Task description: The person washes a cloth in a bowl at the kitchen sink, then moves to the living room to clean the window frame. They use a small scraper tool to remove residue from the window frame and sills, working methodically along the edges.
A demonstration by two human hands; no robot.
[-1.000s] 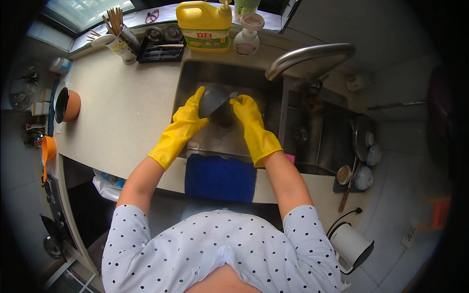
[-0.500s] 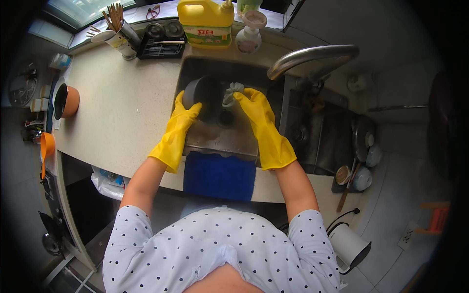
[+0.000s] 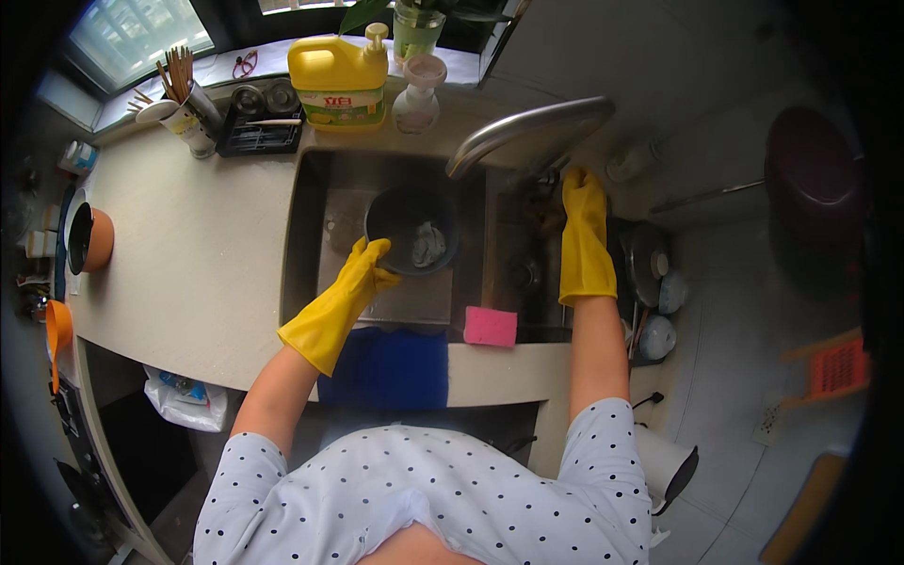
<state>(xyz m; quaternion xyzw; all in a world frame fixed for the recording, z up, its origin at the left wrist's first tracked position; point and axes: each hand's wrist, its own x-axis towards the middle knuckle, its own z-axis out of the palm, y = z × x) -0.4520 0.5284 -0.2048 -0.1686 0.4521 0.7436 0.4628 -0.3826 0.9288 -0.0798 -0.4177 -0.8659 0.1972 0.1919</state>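
Note:
My left hand (image 3: 353,282), in a yellow rubber glove, grips the near-left rim of a round dark grey pot (image 3: 386,209) in the left sink basin (image 3: 311,217). A crumpled greyish cloth (image 3: 428,245) lies inside the pot. Reaching forward over the right side of the sink, my gloved right hand (image 3: 586,202) is closed beside the base of the curved metal faucet (image 3: 527,130). Its fingertips are hidden, so what they grip cannot be made out. The faucet's spout hangs over the pot's far side.
A pink sponge (image 3: 491,327) lies on the sink's front edge, beside a blue cloth (image 3: 384,367). Behind the sink stand a yellow detergent jug (image 3: 337,80) and a pump bottle (image 3: 416,105). Lids and bowls (image 3: 656,334) sit at the right. A utensil tray (image 3: 259,132) is at back left.
My right hand has let go of the cloth, now in the pot, and moved right to the faucet base. The pot has gone from tilted to mouth-up. The view has shifted right.

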